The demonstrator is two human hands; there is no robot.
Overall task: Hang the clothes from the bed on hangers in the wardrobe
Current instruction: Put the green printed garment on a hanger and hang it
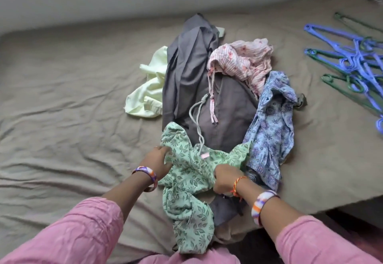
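Bed (62, 102): covered by a wrinkled taupe sheet; near right corner in view.
Middle: heap of clothes — grey garments (192, 65), pale yellow piece (149, 89) on its left, pink floral top (244, 60), blue floral garment (269, 129).
Near edge: green leaf-print garment (190, 197), hanging partly over it.
Right edge: blue and green plastic hangers (350, 60), tangled.
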